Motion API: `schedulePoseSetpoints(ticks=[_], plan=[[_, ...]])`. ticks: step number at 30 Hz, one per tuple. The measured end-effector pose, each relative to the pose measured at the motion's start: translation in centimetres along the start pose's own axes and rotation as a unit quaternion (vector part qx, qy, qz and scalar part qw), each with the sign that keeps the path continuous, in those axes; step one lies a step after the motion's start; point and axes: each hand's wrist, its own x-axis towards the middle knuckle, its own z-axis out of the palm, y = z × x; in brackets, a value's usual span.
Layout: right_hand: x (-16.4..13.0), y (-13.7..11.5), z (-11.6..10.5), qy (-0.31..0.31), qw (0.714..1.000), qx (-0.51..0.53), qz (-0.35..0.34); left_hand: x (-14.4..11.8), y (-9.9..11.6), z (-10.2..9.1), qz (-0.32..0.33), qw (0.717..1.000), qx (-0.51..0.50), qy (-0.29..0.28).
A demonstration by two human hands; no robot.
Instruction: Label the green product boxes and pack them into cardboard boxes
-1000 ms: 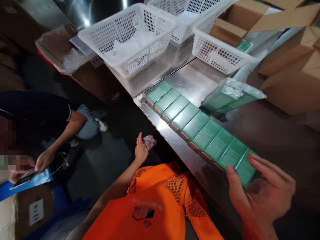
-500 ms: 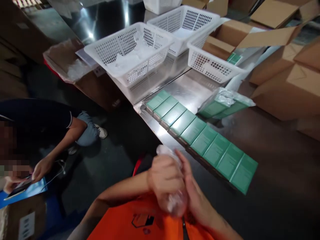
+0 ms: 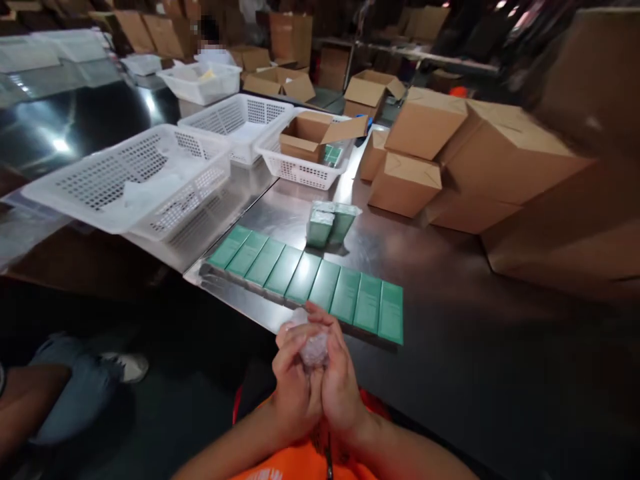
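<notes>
Between my two hands is a crumpled wad of clear plastic film point(image 3: 314, 349). My left hand point(image 3: 293, 377) curls round its left side, and my right hand point(image 3: 341, 380) is cupped against its right side. Both hands are held close to my body at the table's near edge. Just beyond them, several green boxes point(image 3: 321, 283) lie side by side in a slanting row on the metal table point(image 3: 425, 280). Behind the row stand green packs in clear wrap point(image 3: 327, 225), upright and touching each other.
White perforated baskets point(image 3: 170, 213) stand at the left and back; one holds an open carton point(image 3: 305, 137). Brown cardboard boxes point(image 3: 407, 183) are stacked along the right. At the lower left a seated or crouching person's leg point(image 3: 75, 380) shows beside the table.
My view has swung up and to the right. My hands have come together round the plastic wad, the left no longer a fist over it. The green boxes look unmoved.
</notes>
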Motion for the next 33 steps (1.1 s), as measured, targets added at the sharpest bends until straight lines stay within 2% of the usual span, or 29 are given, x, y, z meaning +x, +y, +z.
schedulePoseSetpoints(ticks=[3,4,5,7,9,11,12,13,14,16,17,19,21,22,23,25,27,29,31,33], plan=[[0.8,-0.5,-0.2,0.055,0.992,0.103,0.042,0.3,0.6,-0.8,0.026,0.992,0.07,-0.104],[1.1,-0.8,-0.5,0.059,0.991,0.113,0.034,0.5,0.8,-1.2,0.05,0.984,0.092,-0.141],[1.3,-1.1,-0.8,0.058,0.992,0.112,0.019,0.8,1.0,-1.6,0.079,0.979,0.112,-0.154],[1.8,-1.7,-1.7,0.063,0.995,0.074,-0.032,1.2,1.4,-2.1,0.102,0.979,0.126,-0.122],[2.2,-2.4,-2.5,0.104,0.988,-0.004,-0.114,1.6,1.9,-2.0,0.073,0.993,0.084,-0.037],[2.4,-2.8,-2.9,0.141,0.967,-0.079,-0.196,2.1,2.4,-1.5,-0.031,0.998,-0.035,0.032],[2.5,-2.7,-2.8,0.124,0.954,-0.116,-0.246,2.3,2.7,-1.0,-0.103,0.987,-0.112,0.042],[2.5,-2.4,-2.6,0.079,0.939,-0.156,-0.297,2.6,2.8,-0.6,-0.184,0.964,-0.188,0.037],[2.5,-2.0,-2.3,0.022,0.916,-0.206,-0.343,2.8,2.9,-0.2,-0.266,0.929,-0.258,0.025],[2.6,-0.9,-1.6,-0.06,0.84,-0.339,-0.419,3.3,2.7,0.3,-0.406,0.845,-0.348,0.014],[2.8,-0.4,-1.3,-0.077,0.796,-0.404,-0.444,3.5,2.4,0.3,-0.455,0.811,-0.366,0.027],[3.7,-0.2,-0.9,-0.093,0.724,-0.508,-0.457,3.8,1.6,-0.2,-0.507,0.776,-0.363,0.09],[5.4,-1.2,-0.8,-0.145,0.666,-0.564,-0.466,4.1,0.9,-1.4,-0.517,0.774,-0.328,0.159],[6.6,-2.0,-0.9,-0.162,0.653,-0.578,-0.462,4.2,0.7,-2.2,-0.513,0.778,-0.311,0.184],[8.1,-3.1,-1.1,-0.156,0.649,-0.59,-0.454,4.3,0.6,-3.1,-0.506,0.784,-0.299,0.201],[11.6,-5.2,-1.5,-0.094,0.646,-0.623,-0.43,4.3,0.6,-5.1,-0.485,0.798,-0.286,0.215],[15.1,-6.7,-2.1,-0.04,0.622,-0.673,-0.399,4.1,0.7,-6.8,-0.474,0.807,-0.282,0.209],[17.7,-7.4,-2.8,-0.053,0.593,-0.704,-0.387,3.7,0.4,-8.0,-0.487,0.8,-0.288,0.199],[18.7,-7.4,-3.6,-0.085,0.577,-0.711,-0.393,3.4,-0.4,-8.6,-0.505,0.786,-0.315,0.166],[18.4,-7.1,-4.2,-0.1,0.572,-0.71,-0.397,3.4,-1.2,-8.3,-0.507,0.791,-0.317,0.126]])
